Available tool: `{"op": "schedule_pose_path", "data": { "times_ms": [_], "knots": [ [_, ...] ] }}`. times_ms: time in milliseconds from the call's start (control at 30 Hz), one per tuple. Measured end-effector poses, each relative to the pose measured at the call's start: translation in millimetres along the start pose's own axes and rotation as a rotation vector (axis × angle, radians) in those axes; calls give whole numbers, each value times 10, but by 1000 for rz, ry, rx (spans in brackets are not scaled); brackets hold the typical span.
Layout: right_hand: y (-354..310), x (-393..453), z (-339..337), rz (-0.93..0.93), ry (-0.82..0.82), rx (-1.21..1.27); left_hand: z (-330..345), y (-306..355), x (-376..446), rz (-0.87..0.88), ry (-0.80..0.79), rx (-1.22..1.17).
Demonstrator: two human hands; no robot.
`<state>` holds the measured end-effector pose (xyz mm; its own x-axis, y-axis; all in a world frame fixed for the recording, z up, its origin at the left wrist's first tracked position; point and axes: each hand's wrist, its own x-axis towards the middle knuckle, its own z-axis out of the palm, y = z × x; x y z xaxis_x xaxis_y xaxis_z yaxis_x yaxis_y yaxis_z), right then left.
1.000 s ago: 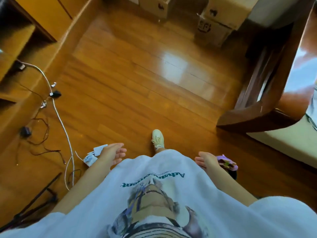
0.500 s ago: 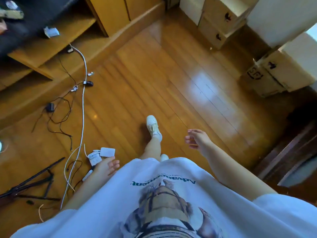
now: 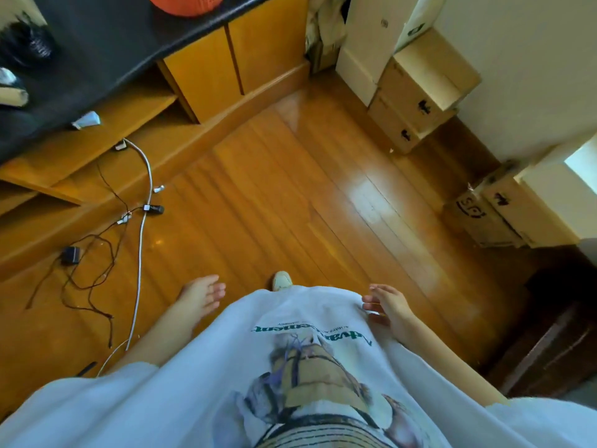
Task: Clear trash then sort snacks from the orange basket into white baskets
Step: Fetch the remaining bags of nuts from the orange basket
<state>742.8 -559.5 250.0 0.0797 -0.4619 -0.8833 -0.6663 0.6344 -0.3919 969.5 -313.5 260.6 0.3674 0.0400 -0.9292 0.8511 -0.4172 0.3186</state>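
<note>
Stood on the wooden floor (image 3: 258,189) short of the work, by the look of it — between steps, nothing carried, sorting seemingly not in hand. Glimpsed the orange basket (image 3: 185,4) at the top edge, set on the dark bench (image 3: 106,37), only its lower part in view; contents hidden, white baskets nowhere seen. Called next for closing on the bench and reaching up to the basket. Left hand (image 3: 200,295) hung empty, fingers (image 3: 217,290) loosely straight; right hand (image 3: 387,303) likewise empty — fingers (image 3: 371,308) slack, beside the shirt hem (image 3: 307,294). Cables (image 3: 140,227) strewn on the floor at left.
</note>
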Motion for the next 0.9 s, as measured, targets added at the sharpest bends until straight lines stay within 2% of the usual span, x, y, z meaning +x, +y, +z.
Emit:
{"op": "schedule_pose_path", "data": {
  "times_ms": [133, 300, 433, 600, 900],
  "knots": [
    [-283, 198, -55, 64, 75, 25, 504, 800, 108, 142, -47, 165],
    [-720, 572, -76, 133, 135, 14, 933, 1387, 280, 180, -133, 287],
    [-1320, 946, -11, 126, 124, -49, 1110, 1822, 531, 156, -136, 273],
    [-2378, 1368, 238, 86, 86, -87, 1167, 2442, 716, 81, -47, 218],
    [-4277, 1792, 1222, -88, -149, -399, 943, 3193, 877, 1, 115, -52]
  ]
}}
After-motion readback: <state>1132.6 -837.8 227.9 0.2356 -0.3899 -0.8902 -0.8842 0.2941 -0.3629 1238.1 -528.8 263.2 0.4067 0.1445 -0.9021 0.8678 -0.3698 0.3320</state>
